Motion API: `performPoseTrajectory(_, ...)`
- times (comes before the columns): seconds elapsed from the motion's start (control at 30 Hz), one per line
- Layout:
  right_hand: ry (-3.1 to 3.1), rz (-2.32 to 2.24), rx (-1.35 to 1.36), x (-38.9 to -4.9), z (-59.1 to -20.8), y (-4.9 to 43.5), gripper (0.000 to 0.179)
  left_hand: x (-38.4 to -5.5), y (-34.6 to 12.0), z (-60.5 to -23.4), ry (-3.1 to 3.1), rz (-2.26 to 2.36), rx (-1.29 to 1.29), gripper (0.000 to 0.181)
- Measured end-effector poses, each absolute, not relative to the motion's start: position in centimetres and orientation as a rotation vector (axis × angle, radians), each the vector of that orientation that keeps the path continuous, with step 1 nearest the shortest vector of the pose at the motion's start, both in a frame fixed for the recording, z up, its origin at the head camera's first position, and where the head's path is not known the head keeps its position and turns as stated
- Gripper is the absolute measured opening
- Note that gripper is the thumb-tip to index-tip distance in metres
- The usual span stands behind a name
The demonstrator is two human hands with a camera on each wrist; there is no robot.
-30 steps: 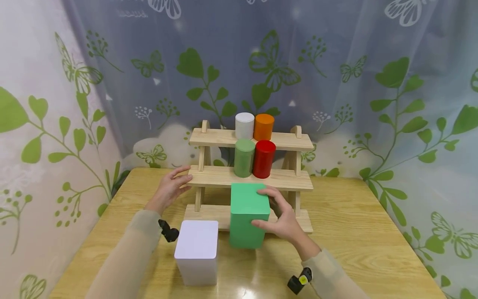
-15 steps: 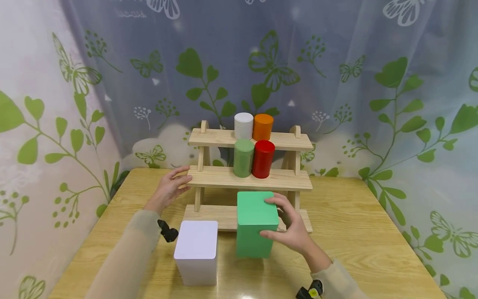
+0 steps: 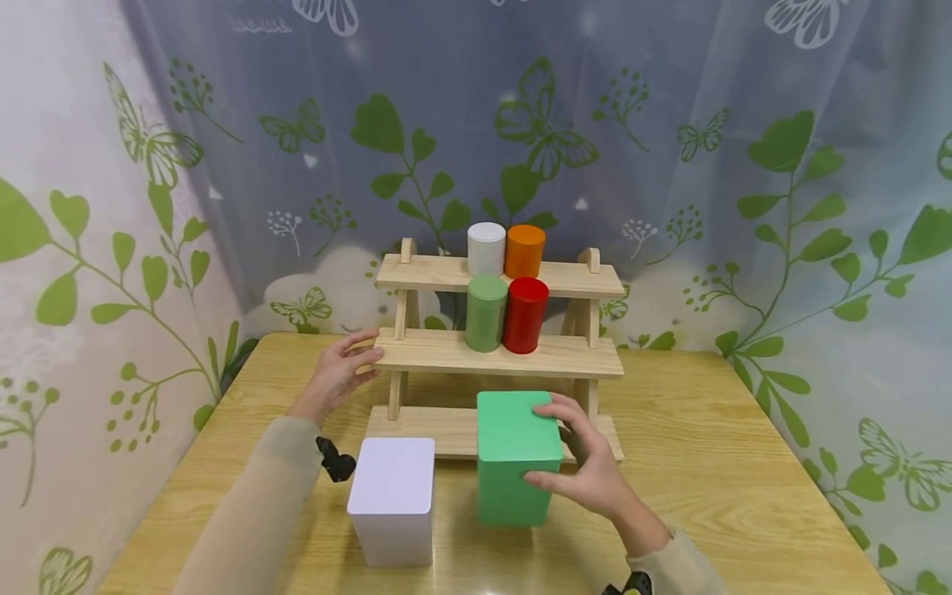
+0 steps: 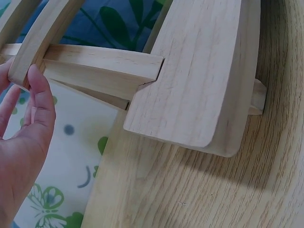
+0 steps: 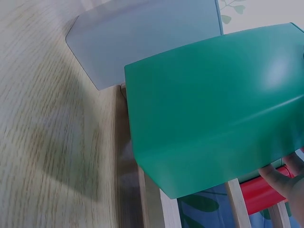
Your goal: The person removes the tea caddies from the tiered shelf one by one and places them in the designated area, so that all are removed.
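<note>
My right hand (image 3: 591, 463) grips a green box (image 3: 518, 430), thumb on its near side and fingers at the far side. In the right wrist view the green box (image 5: 213, 109) fills the middle; its base looks raised off the table. My left hand (image 3: 338, 376) pinches the left end of the middle board of a three-step wooden shelf (image 3: 424, 351). The left wrist view has the left hand's (image 4: 28, 133) fingertips at that board end. A white box (image 3: 392, 504) stands on the table in front of the shelf, left of the green box.
A light green can (image 3: 487, 314) and a red can (image 3: 525, 316) stand side by side on the middle step. On the top step are a white can (image 3: 487, 249) and an orange can (image 3: 525, 252). A patterned curtain (image 3: 446, 124) hangs behind the wooden table (image 3: 692, 479).
My right hand has brought the green box toward me and a little to the right, away from the shelf. The left hand, the white box and the cans have stayed in place.
</note>
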State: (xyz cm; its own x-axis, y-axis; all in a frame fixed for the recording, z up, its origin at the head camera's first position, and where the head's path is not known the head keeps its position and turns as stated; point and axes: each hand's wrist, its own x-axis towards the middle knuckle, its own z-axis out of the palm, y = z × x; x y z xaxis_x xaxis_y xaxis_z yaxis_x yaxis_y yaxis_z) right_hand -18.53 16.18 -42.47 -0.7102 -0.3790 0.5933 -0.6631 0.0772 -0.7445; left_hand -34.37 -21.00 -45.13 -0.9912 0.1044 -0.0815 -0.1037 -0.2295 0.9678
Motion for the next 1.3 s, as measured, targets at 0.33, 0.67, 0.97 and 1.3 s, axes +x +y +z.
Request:
performPoseTrajectory(0.33, -2.107, 1.666, 1.045, -18.3, -42.4, 16.3, 0.072, -34.4, -20.9, -45.1, 1.886, 2.364, -0.014, 0.054)
performPoseTrajectory(0.67, -2.109, 1.69, 0.984, -17.3, -43.0, 16.0, 0.073, -34.5, -21.1, -45.2, 1.892, 2.357, -0.009, 0.052)
performPoseTrajectory(0.97, -2.076, 1.716, 1.011, -16.7, -44.3, 15.0, 0.073, -34.4, -21.1, -45.3, 1.922, 2.338, 0.031, 0.05)
performPoseTrajectory(1.3, -2.024, 1.681, 1.05, -16.7, -45.9, 14.0, 0.075, -34.3, -21.2, -45.3, 1.914, 2.326, 0.081, 0.051)
